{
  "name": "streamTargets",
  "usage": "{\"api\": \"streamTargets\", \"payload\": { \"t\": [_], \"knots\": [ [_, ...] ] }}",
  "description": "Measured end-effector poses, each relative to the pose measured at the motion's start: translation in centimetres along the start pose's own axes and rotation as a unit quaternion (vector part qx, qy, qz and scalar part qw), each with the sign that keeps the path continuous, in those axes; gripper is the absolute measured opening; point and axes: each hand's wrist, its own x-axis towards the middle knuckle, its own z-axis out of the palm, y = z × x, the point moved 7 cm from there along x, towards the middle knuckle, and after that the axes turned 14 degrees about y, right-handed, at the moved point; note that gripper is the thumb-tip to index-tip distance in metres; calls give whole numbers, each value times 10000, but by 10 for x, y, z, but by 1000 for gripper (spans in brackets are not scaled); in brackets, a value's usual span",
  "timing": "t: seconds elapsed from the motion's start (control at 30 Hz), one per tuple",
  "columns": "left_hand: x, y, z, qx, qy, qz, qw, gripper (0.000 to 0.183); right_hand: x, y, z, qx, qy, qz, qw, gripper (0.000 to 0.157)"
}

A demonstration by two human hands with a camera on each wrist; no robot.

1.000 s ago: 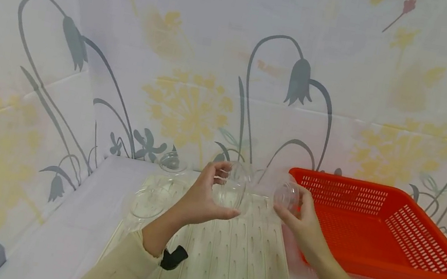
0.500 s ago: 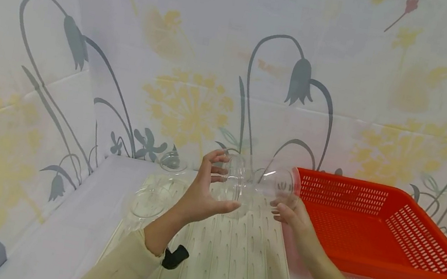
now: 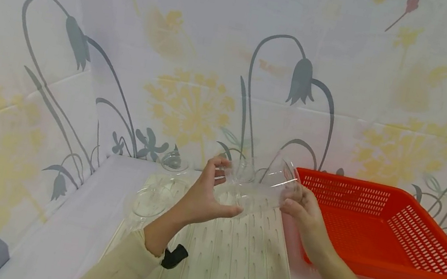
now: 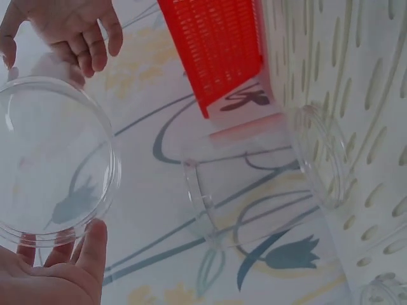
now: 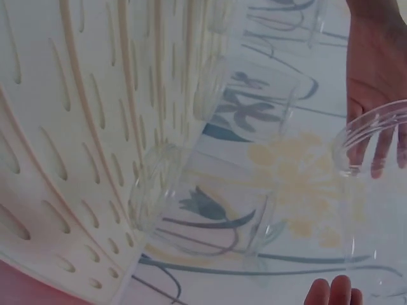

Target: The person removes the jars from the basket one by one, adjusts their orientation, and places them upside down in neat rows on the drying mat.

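A clear, wide-mouthed jar (image 3: 278, 181) is tilted on its side in the air between my two hands. My left hand (image 3: 205, 195) holds it around the ridged round end, fingers curved above and thumb below. At the other end, my right hand (image 3: 306, 215) grips the jar with fingers and thumb. In the left wrist view the held jar's round face (image 4: 57, 159) hides part of the right hand (image 4: 70, 32). Below the hands is a cream ridged mat (image 3: 224, 268). Several similar clear jars stand on it, including one close by (image 5: 210, 206).
A red perforated plastic basket (image 3: 352, 270) stands to the right of the mat. More clear jars (image 3: 151, 201) stand at the mat's left and back-left side. A flower-printed cloth (image 3: 206, 33) hangs behind the white table surface (image 3: 68, 242).
My right hand has shifted its hold and turned the jar, so that its right end now points more up and right. The left hand stays nearly in place.
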Motion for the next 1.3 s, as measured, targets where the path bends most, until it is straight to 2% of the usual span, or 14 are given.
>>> {"api": "streamTargets", "payload": {
  "t": [0.17,0.33,0.47,0.6,0.8,0.97,1.13,1.3],
  "knots": [
    [-4,-2,5,260,-326,72,9991,91,4,-9,0,333,-35,-136,9993,50],
    [-7,-6,8,340,-473,-137,9982,91,5,-16,4,561,-135,-241,9980,53],
    [-8,-8,11,366,-579,-296,9972,90,4,-21,6,411,-193,-308,9985,55],
    [-8,-10,13,504,-651,-290,9962,90,5,-24,8,285,-368,-425,9980,59],
    [-9,-12,14,785,-676,-359,9940,91,8,-22,15,67,-735,-492,9961,78],
    [-10,-10,11,1263,-629,-200,9898,89,7,-17,16,-36,-734,-333,9967,80],
    [-9,-6,6,1944,-588,205,9789,85,7,-15,15,-67,-689,-304,9971,80],
    [-10,-1,-8,2455,-432,646,9663,83,9,-16,15,-36,-725,-369,9967,79]
  ]
}}
